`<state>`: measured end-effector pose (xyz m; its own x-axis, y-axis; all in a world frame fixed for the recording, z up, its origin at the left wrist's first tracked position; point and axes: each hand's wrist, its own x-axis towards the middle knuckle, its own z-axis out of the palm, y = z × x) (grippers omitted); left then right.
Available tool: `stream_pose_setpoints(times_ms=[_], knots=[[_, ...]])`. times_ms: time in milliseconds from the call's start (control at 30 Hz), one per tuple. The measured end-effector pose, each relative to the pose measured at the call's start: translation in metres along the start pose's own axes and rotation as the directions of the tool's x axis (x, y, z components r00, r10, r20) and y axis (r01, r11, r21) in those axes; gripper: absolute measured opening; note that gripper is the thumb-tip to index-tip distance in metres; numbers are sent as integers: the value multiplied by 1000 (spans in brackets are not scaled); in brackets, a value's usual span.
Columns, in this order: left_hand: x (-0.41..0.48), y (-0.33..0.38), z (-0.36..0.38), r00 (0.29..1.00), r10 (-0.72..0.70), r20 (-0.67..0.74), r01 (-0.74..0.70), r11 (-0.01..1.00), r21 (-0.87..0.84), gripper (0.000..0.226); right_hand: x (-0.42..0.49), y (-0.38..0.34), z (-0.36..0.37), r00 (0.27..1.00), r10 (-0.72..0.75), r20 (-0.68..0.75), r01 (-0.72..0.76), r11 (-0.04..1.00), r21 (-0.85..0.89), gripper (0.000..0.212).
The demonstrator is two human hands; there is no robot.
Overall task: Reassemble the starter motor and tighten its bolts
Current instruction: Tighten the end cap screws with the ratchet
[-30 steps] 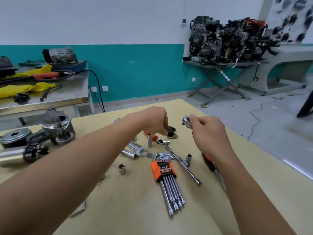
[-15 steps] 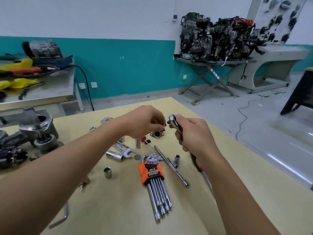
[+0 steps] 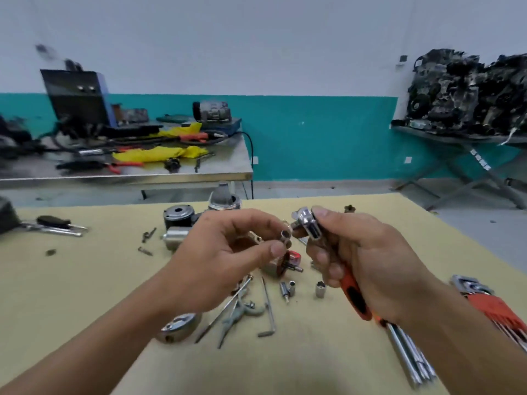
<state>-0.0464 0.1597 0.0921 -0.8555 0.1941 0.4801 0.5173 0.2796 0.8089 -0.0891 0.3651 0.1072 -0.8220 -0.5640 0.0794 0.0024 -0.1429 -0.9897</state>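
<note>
My right hand (image 3: 368,260) grips a ratchet wrench (image 3: 309,223) by its orange and black handle, chrome head up. My left hand (image 3: 228,252) pinches a small chrome socket (image 3: 285,234) between thumb and fingers, close beside the ratchet head. Behind my hands lie starter motor parts: a dark round end cover (image 3: 178,215), a silver cylinder (image 3: 174,237) and a nose housing (image 3: 224,198). An armature with a red-brown gear (image 3: 286,263) lies under my hands, partly hidden. A chrome cap (image 3: 178,327) rests near my left forearm.
Loose sockets (image 3: 320,289), long bolts (image 3: 225,306) and an L-shaped hex key (image 3: 269,312) lie on the yellow table (image 3: 85,280). An orange hex key set (image 3: 484,306) sits at the right. Pliers (image 3: 54,225) lie far left. A cluttered metal bench (image 3: 171,173) stands behind.
My view has swung left, so the motor parts are now centred and the hex key set is at the right. My left hand now holds a socket up by the ratchet head.
</note>
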Motion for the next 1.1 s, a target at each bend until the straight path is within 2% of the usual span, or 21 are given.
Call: stream_pose_setpoints(times_ms=[67,233,333,400,467,567,633,767,967,1100], knots=[[-17,3,-16,997,-2,-74,1,1000,-9,14,8,-2,23,999,4,46,-2,999,-52,35],[-49,5,-43,977,-7,-215,-17,994,-108,15,26,-2,69,992,-7,124,14,998,-54,32],[-62,0,-53,955,-55,-292,1,984,-181,27,34,4,85,984,-6,179,14,999,-40,29],[-66,-4,-56,915,-202,-349,46,912,-408,35,38,12,91,986,1,166,5,999,-39,33],[-67,-7,-57,851,-391,-352,93,771,-630,29,41,22,92,993,-38,112,44,998,-50,39],[-63,-14,-55,770,-562,-301,147,616,-774,23,45,37,93,978,-205,44,209,969,-133,37],[-59,-18,-50,744,-601,-291,148,573,-806,21,46,45,93,965,-259,47,263,957,-124,35],[-48,-23,-37,746,-605,-277,169,576,-800,12,50,57,93,977,-212,20,211,977,32,29],[-47,-24,-26,724,-623,-297,140,554,-821,21,53,61,92,988,-152,30,149,985,92,29],[-51,-18,-21,721,-620,-310,85,522,-849,27,54,60,92,984,-178,27,175,981,81,31]])
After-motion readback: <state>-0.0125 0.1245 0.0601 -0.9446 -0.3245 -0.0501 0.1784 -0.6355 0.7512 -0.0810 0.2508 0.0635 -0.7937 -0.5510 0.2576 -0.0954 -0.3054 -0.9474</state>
